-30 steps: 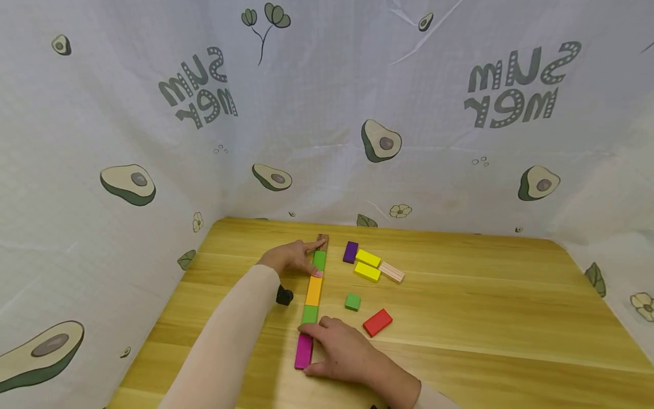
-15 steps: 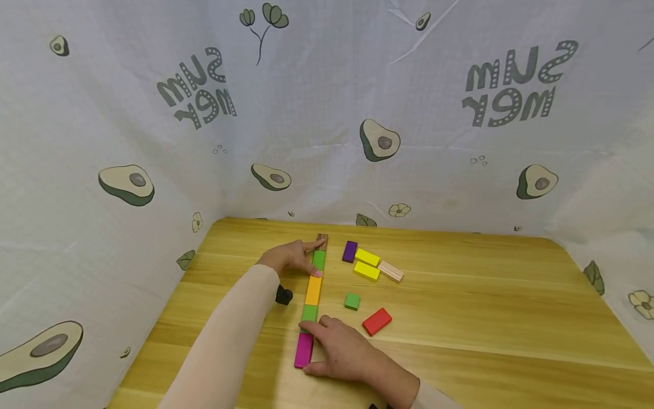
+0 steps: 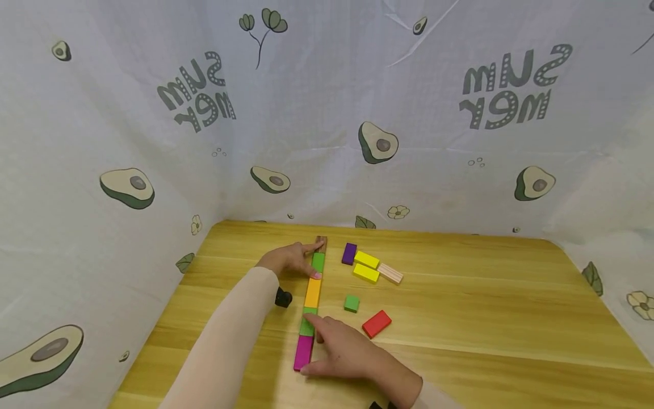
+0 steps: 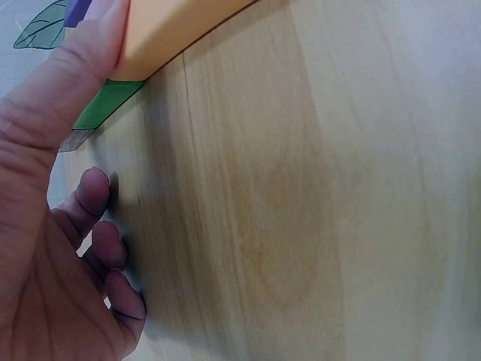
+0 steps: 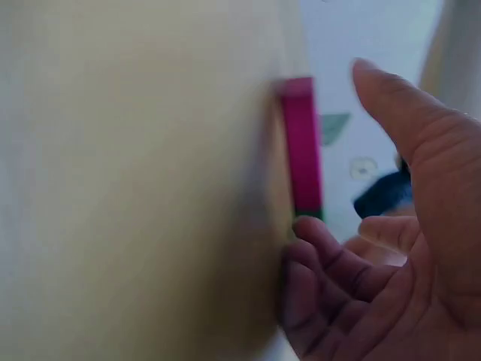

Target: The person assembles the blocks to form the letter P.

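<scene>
Wooden blocks form a straight line on the table: a brown block (image 3: 323, 241) at the far end, a green block (image 3: 318, 262), an orange block (image 3: 313, 292), another green block (image 3: 306, 328) and a magenta block (image 3: 304, 353) nearest. My left hand (image 3: 290, 259) lays its index fingertip on the brown block, its thumb at the green-orange seam. My right hand (image 3: 349, 349) spans the near end, index finger over the near green block and thumb beside the magenta one's near corner. In the right wrist view, that thumb stands apart from the magenta block (image 5: 302, 147).
Right of the line lie a purple block (image 3: 349, 254), two yellow blocks (image 3: 366, 273), a striped pale block (image 3: 390, 273), a small green block (image 3: 351, 303) and a red block (image 3: 377, 324). A patterned cloth (image 3: 317, 113) hangs behind the table (image 3: 485, 295).
My right index finger has slid away from me, from the magenta-green seam farther onto the near green block. The left hand and the line of blocks look unmoved.
</scene>
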`<state>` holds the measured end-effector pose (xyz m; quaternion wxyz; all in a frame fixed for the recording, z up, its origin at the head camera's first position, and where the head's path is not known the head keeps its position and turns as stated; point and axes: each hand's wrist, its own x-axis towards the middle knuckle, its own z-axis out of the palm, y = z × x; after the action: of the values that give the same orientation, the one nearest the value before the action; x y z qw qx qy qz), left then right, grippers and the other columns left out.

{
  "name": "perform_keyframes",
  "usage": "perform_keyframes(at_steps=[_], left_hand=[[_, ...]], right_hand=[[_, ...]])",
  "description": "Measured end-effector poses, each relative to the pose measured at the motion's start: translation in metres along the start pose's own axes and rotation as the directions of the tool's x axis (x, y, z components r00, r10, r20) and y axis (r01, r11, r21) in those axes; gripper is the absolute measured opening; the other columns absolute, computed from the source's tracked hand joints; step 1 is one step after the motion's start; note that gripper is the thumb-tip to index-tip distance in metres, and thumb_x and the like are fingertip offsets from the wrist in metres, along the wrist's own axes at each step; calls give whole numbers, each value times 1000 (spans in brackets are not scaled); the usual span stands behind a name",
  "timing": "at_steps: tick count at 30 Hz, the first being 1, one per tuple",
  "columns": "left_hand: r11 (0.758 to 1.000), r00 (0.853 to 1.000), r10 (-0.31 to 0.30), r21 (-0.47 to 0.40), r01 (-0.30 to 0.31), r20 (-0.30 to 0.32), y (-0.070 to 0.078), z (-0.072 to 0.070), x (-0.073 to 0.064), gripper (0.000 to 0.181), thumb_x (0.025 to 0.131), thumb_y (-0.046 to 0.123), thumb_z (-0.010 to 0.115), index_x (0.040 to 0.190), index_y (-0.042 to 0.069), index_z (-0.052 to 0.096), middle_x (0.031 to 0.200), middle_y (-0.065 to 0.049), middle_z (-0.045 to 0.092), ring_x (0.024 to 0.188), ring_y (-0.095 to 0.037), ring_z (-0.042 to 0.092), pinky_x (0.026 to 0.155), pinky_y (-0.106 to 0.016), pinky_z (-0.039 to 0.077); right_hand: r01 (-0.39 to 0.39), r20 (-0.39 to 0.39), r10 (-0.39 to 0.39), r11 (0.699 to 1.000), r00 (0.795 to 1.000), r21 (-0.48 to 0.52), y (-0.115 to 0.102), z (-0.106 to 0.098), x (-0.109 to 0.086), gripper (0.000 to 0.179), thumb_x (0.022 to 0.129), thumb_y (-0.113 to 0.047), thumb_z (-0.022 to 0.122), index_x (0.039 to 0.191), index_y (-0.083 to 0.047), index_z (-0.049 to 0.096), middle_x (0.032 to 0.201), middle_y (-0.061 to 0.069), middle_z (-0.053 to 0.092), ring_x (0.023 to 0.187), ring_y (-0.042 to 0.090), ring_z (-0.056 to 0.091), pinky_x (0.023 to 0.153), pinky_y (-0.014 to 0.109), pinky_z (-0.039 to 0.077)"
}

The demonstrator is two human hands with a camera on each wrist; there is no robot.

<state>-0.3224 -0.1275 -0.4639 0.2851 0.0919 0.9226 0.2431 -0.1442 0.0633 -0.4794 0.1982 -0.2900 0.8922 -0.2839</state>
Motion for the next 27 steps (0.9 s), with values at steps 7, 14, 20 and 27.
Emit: perform_keyframes(at_steps=[7,14,20,27], left_hand=[[1000,1000,-1,10,1,5,0,0,-1,103,75,61,83,157,55,22,169,-16,24,155,-43,26,121,-65,28],[1000,1000,-2,24,1,20,-1,-1,-3,101,77,61,82,157,55,22,170,-17,23,155,-42,25,123,-63,27],[999,1000,16,46,-17,10,0,-2,-2,101,77,64,81,158,55,21,169,-16,24,155,-42,26,123,-63,28],[999,1000,5,34,-5,8,-1,-2,0,101,76,64,81,157,56,22,169,-15,25,155,-42,26,122,-64,27]], right_hand=[[-101,-260,85,994,962,-47,25,-49,20,65,94,-44,73,148,-14,52,111,3,66,93,15,60,79,34,55],[-235,-409,121,942,905,-240,70,-96,60,51,95,-21,69,143,-8,57,144,24,54,133,46,51,110,60,46],[-264,-303,181,929,936,-259,95,-107,86,57,95,-30,71,147,-13,55,139,24,58,126,45,55,105,56,49],[-371,-346,317,923,883,-102,119,-107,106,50,99,-43,66,132,-6,63,119,16,71,98,29,63,92,44,54]])
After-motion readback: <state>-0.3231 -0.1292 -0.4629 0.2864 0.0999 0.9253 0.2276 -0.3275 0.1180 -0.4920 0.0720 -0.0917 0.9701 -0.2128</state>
